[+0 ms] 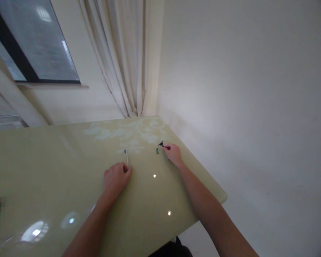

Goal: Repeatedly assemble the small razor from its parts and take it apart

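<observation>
My left hand rests low over the table, its thumb and fingers pinched on the lower end of a white toothbrush. The brush's dark-tipped head points toward the far side. At the right, my right hand is closed round the handle of a black razor, whose head sticks out to the left of my fingers. Just left of that hand a small dark green razor cartridge lies on the table, apart from the razor.
The glossy pale green table has a white floral pattern near its far corner and reflects several lights. A plain wall runs along the right edge. Curtains and a dark-framed window stand beyond.
</observation>
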`<state>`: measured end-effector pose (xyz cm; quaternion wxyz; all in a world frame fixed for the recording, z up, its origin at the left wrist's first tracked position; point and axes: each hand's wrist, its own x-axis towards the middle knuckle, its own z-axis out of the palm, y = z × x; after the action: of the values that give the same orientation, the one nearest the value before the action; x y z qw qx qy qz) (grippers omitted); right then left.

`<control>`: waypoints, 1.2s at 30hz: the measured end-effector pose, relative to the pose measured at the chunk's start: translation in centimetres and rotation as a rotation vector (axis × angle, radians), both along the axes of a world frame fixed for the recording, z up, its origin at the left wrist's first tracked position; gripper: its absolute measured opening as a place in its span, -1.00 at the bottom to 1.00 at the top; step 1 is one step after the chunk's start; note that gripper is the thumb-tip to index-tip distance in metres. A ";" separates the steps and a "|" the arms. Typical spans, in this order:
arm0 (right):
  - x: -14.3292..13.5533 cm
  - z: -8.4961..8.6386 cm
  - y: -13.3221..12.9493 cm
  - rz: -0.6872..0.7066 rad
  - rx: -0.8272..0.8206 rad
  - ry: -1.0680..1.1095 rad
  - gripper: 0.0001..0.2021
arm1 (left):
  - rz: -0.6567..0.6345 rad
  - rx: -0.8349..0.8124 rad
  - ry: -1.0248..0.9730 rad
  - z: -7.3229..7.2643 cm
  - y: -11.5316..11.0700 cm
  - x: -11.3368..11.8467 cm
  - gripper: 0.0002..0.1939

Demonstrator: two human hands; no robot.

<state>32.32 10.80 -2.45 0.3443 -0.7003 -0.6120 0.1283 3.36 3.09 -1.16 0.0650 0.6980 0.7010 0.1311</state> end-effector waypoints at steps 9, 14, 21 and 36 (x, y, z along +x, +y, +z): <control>-1.0 0.1 -0.3 -0.036 0.119 -0.070 -0.83 | -0.015 0.077 -0.089 -0.4 0.2 0.1 -0.66; -3.5 1.9 -2.1 0.162 0.265 0.077 -0.62 | -0.084 0.360 -0.212 -0.6 -0.4 1.3 -0.68; -9.5 2.2 -5.7 0.673 0.094 0.301 -0.58 | -0.362 0.670 -0.094 -1.0 -1.5 2.8 -0.72; -3.6 3.2 -1.9 0.171 0.230 0.386 -0.57 | -0.396 0.061 -0.212 -0.9 4.8 6.9 -0.63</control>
<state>28.70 8.93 0.72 0.5205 -0.5646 -0.6023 0.2178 10.31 7.92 -2.03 0.1415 0.8060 0.5353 0.2095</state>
